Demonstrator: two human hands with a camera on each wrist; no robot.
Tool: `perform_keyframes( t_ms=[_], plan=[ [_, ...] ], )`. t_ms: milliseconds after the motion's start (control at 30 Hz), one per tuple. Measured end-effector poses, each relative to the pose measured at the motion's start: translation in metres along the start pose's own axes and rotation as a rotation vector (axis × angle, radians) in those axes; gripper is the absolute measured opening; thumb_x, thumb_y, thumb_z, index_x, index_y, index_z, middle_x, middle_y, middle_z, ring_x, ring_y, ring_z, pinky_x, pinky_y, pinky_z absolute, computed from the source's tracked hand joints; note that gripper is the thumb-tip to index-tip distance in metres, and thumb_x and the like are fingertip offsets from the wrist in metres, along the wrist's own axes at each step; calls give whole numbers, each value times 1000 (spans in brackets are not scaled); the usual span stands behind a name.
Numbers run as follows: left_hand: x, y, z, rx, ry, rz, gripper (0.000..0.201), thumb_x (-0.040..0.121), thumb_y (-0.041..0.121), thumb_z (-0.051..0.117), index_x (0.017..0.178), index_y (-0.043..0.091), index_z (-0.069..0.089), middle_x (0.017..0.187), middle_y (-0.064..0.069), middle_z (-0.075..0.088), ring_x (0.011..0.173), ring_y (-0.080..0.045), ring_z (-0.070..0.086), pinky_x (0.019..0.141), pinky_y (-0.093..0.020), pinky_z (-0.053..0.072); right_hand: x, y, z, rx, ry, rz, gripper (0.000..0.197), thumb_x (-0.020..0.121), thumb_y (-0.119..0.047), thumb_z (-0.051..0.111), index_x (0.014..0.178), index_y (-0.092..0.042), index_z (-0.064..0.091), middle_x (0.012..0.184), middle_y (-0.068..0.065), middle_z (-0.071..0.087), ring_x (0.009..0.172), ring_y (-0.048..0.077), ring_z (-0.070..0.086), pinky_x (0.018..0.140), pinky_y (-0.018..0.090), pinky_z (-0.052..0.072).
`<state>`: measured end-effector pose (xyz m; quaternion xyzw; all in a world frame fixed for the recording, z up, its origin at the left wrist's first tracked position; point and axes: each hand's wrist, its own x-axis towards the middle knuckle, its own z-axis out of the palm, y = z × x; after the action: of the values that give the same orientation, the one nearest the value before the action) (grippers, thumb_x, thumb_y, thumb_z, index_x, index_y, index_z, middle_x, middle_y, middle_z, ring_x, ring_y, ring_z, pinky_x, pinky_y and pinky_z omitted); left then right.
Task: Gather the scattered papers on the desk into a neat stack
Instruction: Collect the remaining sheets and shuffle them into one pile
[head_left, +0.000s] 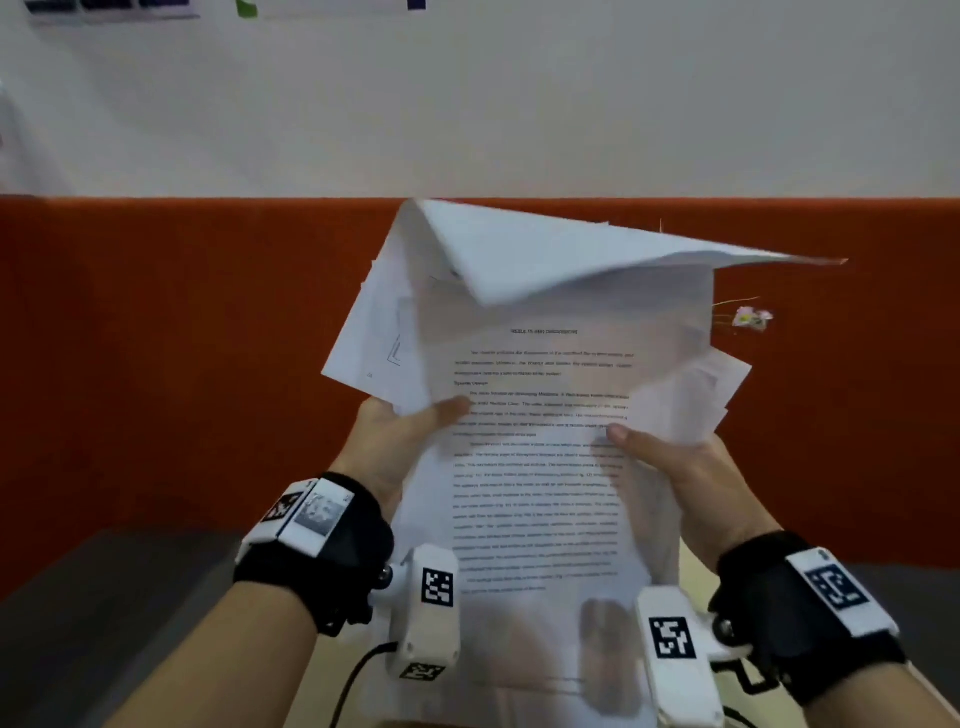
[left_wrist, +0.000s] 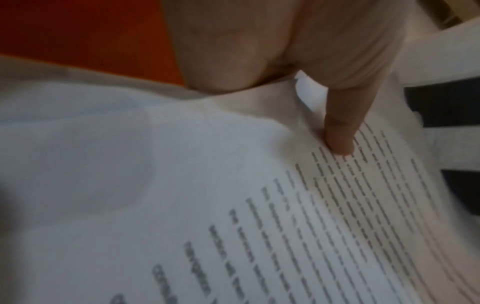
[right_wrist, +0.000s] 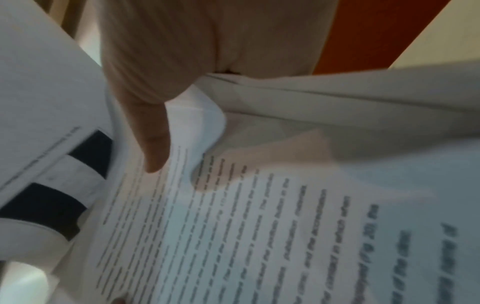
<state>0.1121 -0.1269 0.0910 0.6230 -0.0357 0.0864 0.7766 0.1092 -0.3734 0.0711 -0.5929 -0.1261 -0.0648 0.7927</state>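
Both hands hold the gathered sheets upright, edges still fanned

The left hand (head_left: 400, 431) pinches the papers (head_left: 540, 441) at their left edge, thumb laid across the printed front, fingers hidden behind the sheets. The right hand (head_left: 675, 467) does the same at the right edge, thumb on the text. The left wrist view shows a thumb (left_wrist: 340, 131) pressed onto the lines of print; the right wrist view shows the other thumb (right_wrist: 153, 144) likewise, with loose sheet edges curling beside it.

Taking the front printed page as the landmark: it stands between the two hands with its long axis running up and down, heading uppermost, lower edge dropping toward the wrists. Behind it, other sheets poke out askew to its upper left and to its right, and a top sheet has flopped forward over its upper edge. An orange partition (head_left: 182, 338) stands behind the bundle, and a grey tabletop (head_left: 104, 582) lies below it to the left.

Both hands sit at much the same height on opposite long edges, so neither is clearly nearer. My judgement is that the gathering is largely done and squaring remains: the lower short edge points down toward the tabletop, so tapping it there would likely align the stray sheets
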Motion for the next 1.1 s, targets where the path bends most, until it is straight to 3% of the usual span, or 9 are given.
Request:
perform_keyframes(
  t_ms=[100,200,333,533,633,766,866,966,1100],
  plan=[
    [1,-1,-4,7,-53,-76,77,59,28,87,126,2,58,117,-14,72,110,-32,67,102,-49,46,4,-4,-1,20,-19,-12,38,68,-7,69,106,-12,68,100,9,78,85,23,75,69,29,61],
    [-3,9,-3,41,-151,-100,50,69,24,78,114,2,69,113,-12,75,112,-28,67,104,-41,44,5,-4,-3,16,-15,-7,38,64,-4,71,102,-11,70,101,11,77,87,27,75,75,37,61],
    [-5,19,-3,-23,-167,-48,37,65,12,72,99,-1,72,100,-15,78,90,-28,74,88,-37,58,1,-8,-8,14,0,-9,43,71,-7,69,114,-3,66,107,14,75,95,33,73,81,40,59],
    [-4,10,-2,-61,-151,-25,42,63,8,73,105,7,69,107,-15,76,99,-30,73,92,-43,54,-5,-10,-6,-66,-43,-1,31,72,-9,69,103,-8,71,105,16,76,92,34,73,85,45,57],
    [-5,9,-2,-34,-139,-45,43,65,11,76,106,4,69,105,-16,76,89,-27,75,80,-38,61,-4,-14,-6,-71,-19,-16,31,69,-10,71,99,-10,71,101,13,77,89,30,74,83,41,59],
    [-7,14,-8,75,44,184,64,59,32,87,115,9,66,109,-13,75,97,-31,73,86,-48,58,-4,-13,-7,-74,54,-54,33,73,-12,71,106,-10,70,101,9,78,92,27,75,83,40,54],
    [-6,35,-17,175,308,462,71,72,40,77,134,28,44,116,5,63,99,-9,66,82,-30,54,-6,-10,-9,-63,75,-62,27,79,-6,68,106,-7,70,97,8,79,88,25,76,74,32,57],
    [-2,48,-20,452,329,597,16,84,27,69,96,33,61,87,14,63,69,8,60,62,-14,49,-5,-6,-10,-24,99,-51,24,80,-4,68,103,-7,70,95,9,79,86,26,76,68,29,59],
    [0,22,-31,649,278,473,20,85,17,68,68,26,64,64,7,60,59,-12,53,56,-23,40,-4,-3,-12,23,155,-52,15,70,-11,73,84,-8,78,95,9,79,90,27,74,82,37,54]
  ],
)
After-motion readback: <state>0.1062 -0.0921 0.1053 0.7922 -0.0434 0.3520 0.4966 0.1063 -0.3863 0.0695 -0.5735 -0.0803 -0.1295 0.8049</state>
